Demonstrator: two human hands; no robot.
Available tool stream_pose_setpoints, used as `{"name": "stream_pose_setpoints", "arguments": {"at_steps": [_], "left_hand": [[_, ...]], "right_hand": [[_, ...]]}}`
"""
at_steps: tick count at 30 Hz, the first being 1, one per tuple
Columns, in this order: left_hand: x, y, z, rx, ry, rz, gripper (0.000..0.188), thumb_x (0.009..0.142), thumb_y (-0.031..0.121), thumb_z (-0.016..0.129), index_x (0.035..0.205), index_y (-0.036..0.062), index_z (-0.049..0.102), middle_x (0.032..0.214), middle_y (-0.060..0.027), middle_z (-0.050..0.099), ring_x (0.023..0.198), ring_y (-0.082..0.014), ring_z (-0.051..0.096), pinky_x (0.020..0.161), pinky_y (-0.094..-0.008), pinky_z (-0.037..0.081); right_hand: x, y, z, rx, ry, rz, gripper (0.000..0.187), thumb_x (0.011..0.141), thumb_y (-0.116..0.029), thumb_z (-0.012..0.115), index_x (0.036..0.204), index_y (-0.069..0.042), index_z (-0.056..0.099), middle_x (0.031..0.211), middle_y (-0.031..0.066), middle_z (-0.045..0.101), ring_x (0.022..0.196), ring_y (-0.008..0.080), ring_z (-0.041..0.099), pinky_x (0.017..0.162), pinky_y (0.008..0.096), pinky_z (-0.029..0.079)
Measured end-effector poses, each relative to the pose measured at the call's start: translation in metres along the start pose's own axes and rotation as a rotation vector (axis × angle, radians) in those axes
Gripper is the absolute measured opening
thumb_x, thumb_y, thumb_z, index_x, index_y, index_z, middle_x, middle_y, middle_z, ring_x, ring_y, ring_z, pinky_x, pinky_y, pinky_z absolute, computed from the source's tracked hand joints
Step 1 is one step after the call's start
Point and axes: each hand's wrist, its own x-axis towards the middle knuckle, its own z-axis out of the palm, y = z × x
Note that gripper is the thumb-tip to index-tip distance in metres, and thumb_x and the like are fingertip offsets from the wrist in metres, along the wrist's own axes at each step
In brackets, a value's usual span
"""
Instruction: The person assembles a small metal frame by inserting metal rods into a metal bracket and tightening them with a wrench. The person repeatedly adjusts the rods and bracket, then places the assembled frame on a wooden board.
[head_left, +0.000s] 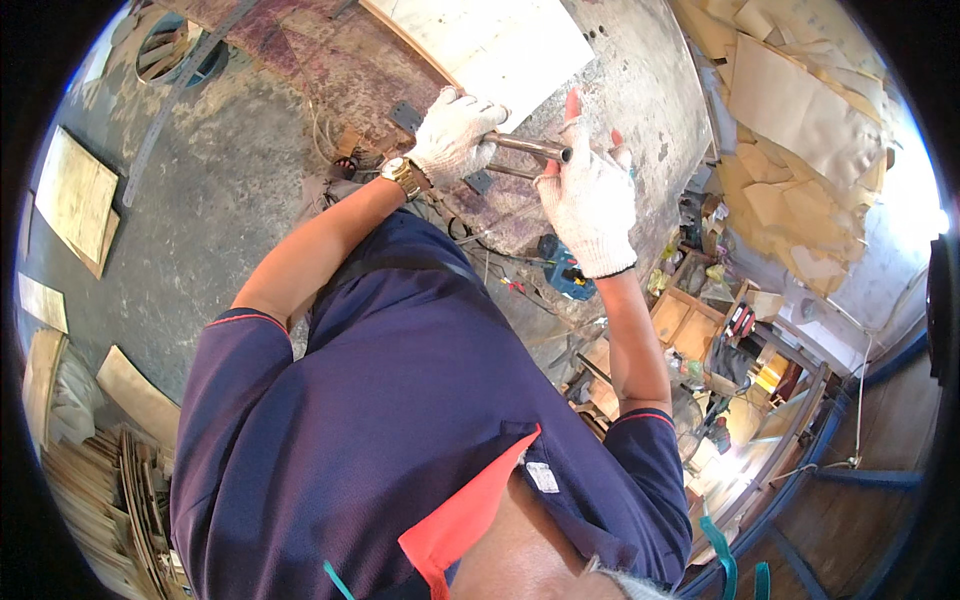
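Observation:
My left hand [455, 138], in a white knitted glove with a wristwatch behind it, is closed around one end of a shiny metal tube [525, 147]. The tube's hollow end points at my right hand [592, 205]. That hand wears a white glove with bare fingertips showing; its fingers are spread, the index finger stretched away from me. A second thin rod runs just below the tube towards the right thumb; whether the thumb touches it, I cannot tell. Beyond both hands lies a pale flat board [490, 50] on a stained work surface [330, 50].
A blue power tool [567, 270] with cables lies nearer me, below my right hand. Dark metal plates [404, 116] sit by the board's edge. Wooden panels [77, 200] lie at left, brown sheets [800, 110] at right. A cluttered wooden crate [690, 325] stands at lower right.

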Motion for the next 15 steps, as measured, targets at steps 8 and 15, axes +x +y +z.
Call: {"name": "stream_pose_setpoints", "arguments": {"at_steps": [8,15], "left_hand": [[0.001,-0.004,0.005,0.047,0.025,0.039,0.028,0.078,0.017,0.068,0.106,0.0139,0.068,0.091,-0.0028,0.067,0.098,-0.0238,0.065,0.104,-0.0467,0.038],[0.002,-0.003,0.001,0.074,-0.018,0.024,0.023,0.078,0.018,0.069,0.101,0.0156,0.067,0.089,-0.0026,0.067,0.096,-0.0233,0.065,0.101,-0.0466,0.039]], "right_hand": [[0.001,-0.001,0.001,-0.006,-0.037,0.038,0.099,0.082,-0.013,0.071,0.165,-0.007,0.017,0.072,0.0067,0.068,0.078,0.0233,0.07,0.109,0.0524,0.041],[0.005,-0.001,-0.01,0.043,-0.108,0.007,0.086,0.086,-0.007,0.061,0.163,-0.007,0.023,0.074,0.0116,0.068,0.076,0.0343,0.067,0.106,0.0515,0.043]]}}
